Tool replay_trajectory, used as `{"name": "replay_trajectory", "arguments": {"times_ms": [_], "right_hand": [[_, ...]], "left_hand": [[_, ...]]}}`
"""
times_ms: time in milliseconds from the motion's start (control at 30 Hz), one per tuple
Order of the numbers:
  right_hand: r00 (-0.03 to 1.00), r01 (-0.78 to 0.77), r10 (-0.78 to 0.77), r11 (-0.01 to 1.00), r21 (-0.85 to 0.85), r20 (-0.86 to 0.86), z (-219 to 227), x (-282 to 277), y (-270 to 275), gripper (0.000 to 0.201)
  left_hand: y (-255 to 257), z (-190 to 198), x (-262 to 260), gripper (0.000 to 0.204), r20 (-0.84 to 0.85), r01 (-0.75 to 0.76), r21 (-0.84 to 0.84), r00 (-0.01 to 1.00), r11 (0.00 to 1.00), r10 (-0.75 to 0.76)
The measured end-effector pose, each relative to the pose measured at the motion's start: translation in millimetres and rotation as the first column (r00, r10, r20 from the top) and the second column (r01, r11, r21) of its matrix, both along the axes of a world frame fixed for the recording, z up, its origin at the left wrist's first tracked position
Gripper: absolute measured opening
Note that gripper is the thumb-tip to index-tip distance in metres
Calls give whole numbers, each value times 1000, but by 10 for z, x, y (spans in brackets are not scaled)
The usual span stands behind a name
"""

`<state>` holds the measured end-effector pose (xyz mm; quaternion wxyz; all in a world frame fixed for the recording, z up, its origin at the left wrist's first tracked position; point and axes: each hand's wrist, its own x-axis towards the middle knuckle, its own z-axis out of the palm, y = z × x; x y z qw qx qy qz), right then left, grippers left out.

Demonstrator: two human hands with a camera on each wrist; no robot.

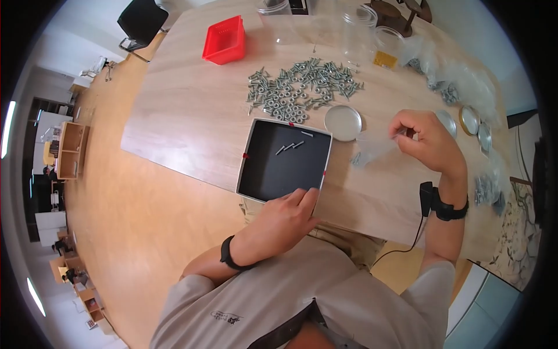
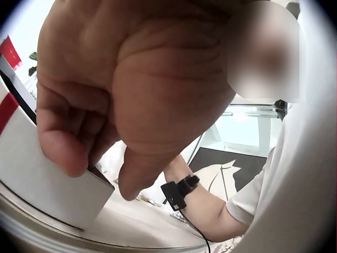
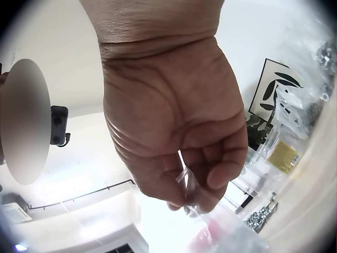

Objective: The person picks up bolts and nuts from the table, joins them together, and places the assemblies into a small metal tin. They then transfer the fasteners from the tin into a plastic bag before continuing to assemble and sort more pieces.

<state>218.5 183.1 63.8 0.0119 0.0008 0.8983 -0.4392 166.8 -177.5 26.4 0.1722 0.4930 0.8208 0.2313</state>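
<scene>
The left hand [image 1: 279, 224] is at the near right corner of a white-rimmed box [image 1: 282, 166] with a dark inside, fingers curled over its rim; in the left wrist view, the hand [image 2: 131, 79] partly hides the box's white outer wall [image 2: 47, 184]. Several screws [image 1: 289, 146] lie in the box. The right hand [image 1: 429, 139] pinches the top of a clear plastic bag [image 1: 375, 148], raised beside the box, with a few screws [image 1: 356, 158] at its lower end. In the right wrist view, the bag [image 3: 226, 232] hangs from the fingertips of the right hand [image 3: 176, 116].
A pile of screws and nuts [image 1: 299, 90] spreads behind the box. A round metal lid [image 1: 343, 123] lies right of it. A red basket [image 1: 225, 41] stands at the back left, clear jars [image 1: 357, 32] at the back. More lids [image 1: 469, 120] and bagged hardware [image 1: 488, 189] are at right.
</scene>
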Motion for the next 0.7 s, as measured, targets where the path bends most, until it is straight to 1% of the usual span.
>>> {"name": "replay_trajectory", "arguments": {"times_ms": [67, 167, 200, 233, 267, 333, 367, 433, 467, 533, 567, 633, 667, 700], "right_hand": [[1000, -9, 9, 1000, -2, -23, 14, 10, -11, 12], [998, -19, 18, 999, -25, -52, 38, 0, -68, 11], [998, -26, 24, 999, -33, -49, 72, 3, -102, 11], [998, -34, 32, 999, -40, -47, 88, 4, -125, 11], [995, -43, 40, 999, -33, -87, 75, 7, -138, 10], [985, -62, 58, 998, -17, -165, 44, 16, -172, 9], [987, -61, 58, 998, -16, -152, 54, 23, -198, 9], [991, -64, 62, 998, -13, -119, 77, 46, -242, 9], [992, -95, 95, 995, 1, -86, 67, 36, -217, 10], [988, -156, 156, 987, 24, -15, 40, 5, -171, 14], [996, -92, 92, 996, 13, -16, 53, 4, -213, 15], [999, 30, -31, 999, -13, -20, 83, -14, -382, 17], [998, 30, -29, 999, 17, -51, 78, -15, -409, 16], [996, 31, -28, 998, 45, -83, 63, -18, -434, 14]], "left_hand": [[130, 44, -21, 32, 10, 3, -37, 1000, 999, -3], [78, -47, -463, 32, -161, 114, 98, 982, 989, -97], [66, -85, -669, 31, -291, 172, 66, 946, 983, -146], [99, 16, -791, 31, -211, 66, -43, 975, 997, -74], [150, 124, -873, 31, -140, -33, -160, 990, 987, 10], [262, 140, -969, 28, -167, 26, -239, 984, 971, -67], [304, 128, -997, 26, -176, 54, -278, 979, 959, -106], [341, -7, -1010, 24, -191, 120, -302, 964, 946, -183], [370, -52, -1023, 23, -201, 156, -312, 953, 937, -225], [381, -71, -1056, 20, -165, 217, -322, 946, 922, -280], [374, -73, -1079, 19, -148, 245, -326, 941, 913, -305], [348, -113, -1148, 18, -145, 250, -313, 941, 916, -306], [343, -118, -1178, 17, -144, 251, -310, 941, 917, -306], [345, -104, -1218, 16, -196, 191, -245, 950, 951, -241]]}}
